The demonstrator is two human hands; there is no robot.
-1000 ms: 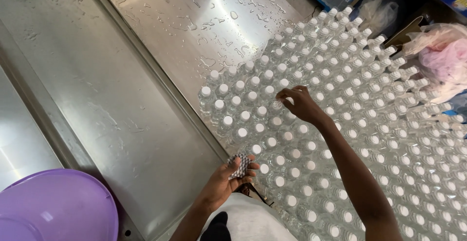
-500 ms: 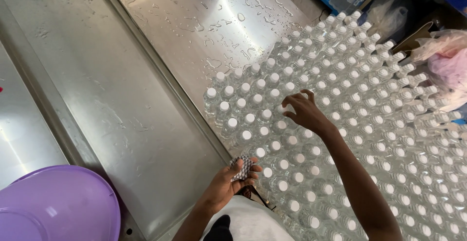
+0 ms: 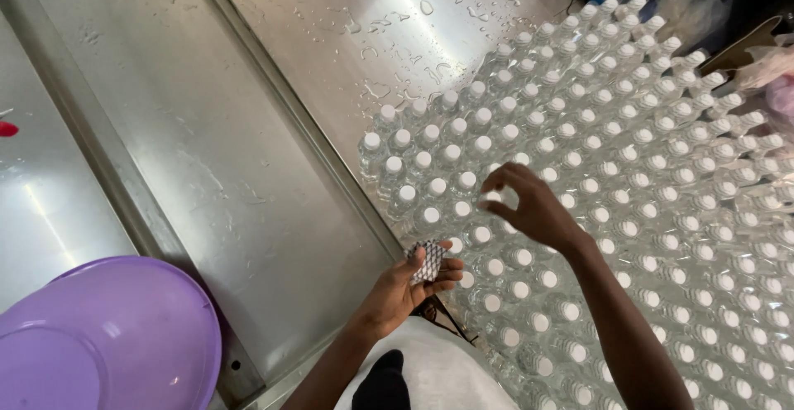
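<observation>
Your left hand (image 3: 407, 287) sat near the bottom of the view, its fingers curled around a small stack of silvery patterned seal sleeves (image 3: 428, 261), held just at the near left edge of the packed field of clear plastic bottles with white caps (image 3: 628, 211). Your right hand (image 3: 529, 209) hovered over those bottles a little farther in and to the right, thumb and forefinger drawn narrow in a pinch above one cap; whether anything was caught between the fingertips could not be told. The bottles stood upright and touching one another, filling the right half of the wet stainless steel table (image 3: 347, 38), whose far bare part was beaded with water drops. To the left, past a raised metal ridge, ran a long sloping steel panel (image 3: 190, 170), also damp. A round lilac plastic basin (image 3: 99, 344) lay at the near left corner, well apart from both hands.
</observation>
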